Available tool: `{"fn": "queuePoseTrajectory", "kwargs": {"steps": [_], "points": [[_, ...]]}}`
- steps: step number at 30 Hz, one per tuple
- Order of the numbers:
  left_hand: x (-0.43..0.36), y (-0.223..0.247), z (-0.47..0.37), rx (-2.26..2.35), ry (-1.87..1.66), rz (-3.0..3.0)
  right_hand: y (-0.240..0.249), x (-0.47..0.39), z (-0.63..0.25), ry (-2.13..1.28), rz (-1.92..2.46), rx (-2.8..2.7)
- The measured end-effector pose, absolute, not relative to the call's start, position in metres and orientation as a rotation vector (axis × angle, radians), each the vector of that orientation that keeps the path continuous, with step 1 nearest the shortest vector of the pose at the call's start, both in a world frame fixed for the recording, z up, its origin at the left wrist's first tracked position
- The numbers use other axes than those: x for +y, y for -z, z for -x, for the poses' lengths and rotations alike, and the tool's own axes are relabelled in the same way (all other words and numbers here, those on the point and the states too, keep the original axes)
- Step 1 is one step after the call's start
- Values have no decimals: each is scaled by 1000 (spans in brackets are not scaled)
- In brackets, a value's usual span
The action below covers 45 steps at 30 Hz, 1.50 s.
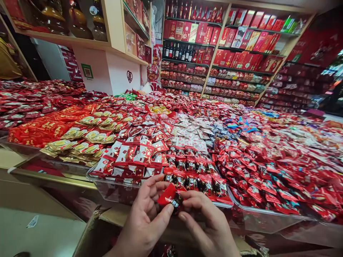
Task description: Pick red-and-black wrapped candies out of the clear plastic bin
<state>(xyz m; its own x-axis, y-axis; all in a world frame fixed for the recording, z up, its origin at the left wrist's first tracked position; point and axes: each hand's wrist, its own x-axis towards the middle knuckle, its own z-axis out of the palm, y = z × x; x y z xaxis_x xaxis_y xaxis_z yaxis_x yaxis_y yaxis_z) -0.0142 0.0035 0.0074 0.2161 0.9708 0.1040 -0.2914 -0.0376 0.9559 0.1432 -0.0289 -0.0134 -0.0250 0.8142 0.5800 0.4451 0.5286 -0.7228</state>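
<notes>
Pinching red candy packet point(169, 197) — both hands' fingertips.

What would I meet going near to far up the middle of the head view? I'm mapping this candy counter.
Held red candy → red-and-black candies → white wrapped sweets → yellow wrapped sweets → back shelves.

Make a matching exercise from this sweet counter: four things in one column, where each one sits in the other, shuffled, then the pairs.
Things
1. red sweet
2. gold-wrapped sweets
3. white sweets
4. bottles

Places
A. on the far shelf
B. pinched between the left hand and right hand
C. left part of the counter
D. middle of the counter, behind the red-and-black packs

Pairs: 1-B, 2-C, 3-D, 4-A
</notes>
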Motion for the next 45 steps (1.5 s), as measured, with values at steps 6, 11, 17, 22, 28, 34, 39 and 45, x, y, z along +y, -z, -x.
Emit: {"fn": "queuePoseTrajectory", "kwargs": {"steps": [6,11,17,22,28,34,39,45], "points": [[3,-9,14,734,-1152,-1075,10,-29,-145,-513,1119,-1722],[-2,-6,14,726,-1104,-1124,22,-33,-139,-649,1172,-1622],[-2,-2,18,749,-1198,-1184,12,-34,-145,-755,1212,-1511],[9,9,23,883,-1299,-1492,-38,9,-184,-478,1514,-1599],[17,25,25,890,-1302,-1758,-54,58,-201,-474,1687,-1733],[18,22,28,847,-1301,-1996,-48,64,-193,-344,1803,-1879],[17,21,28,781,-1325,-2030,-47,61,-191,-175,1869,-1966],[18,31,22,756,-1437,-1930,-43,63,-186,-94,1815,-2035]]}}
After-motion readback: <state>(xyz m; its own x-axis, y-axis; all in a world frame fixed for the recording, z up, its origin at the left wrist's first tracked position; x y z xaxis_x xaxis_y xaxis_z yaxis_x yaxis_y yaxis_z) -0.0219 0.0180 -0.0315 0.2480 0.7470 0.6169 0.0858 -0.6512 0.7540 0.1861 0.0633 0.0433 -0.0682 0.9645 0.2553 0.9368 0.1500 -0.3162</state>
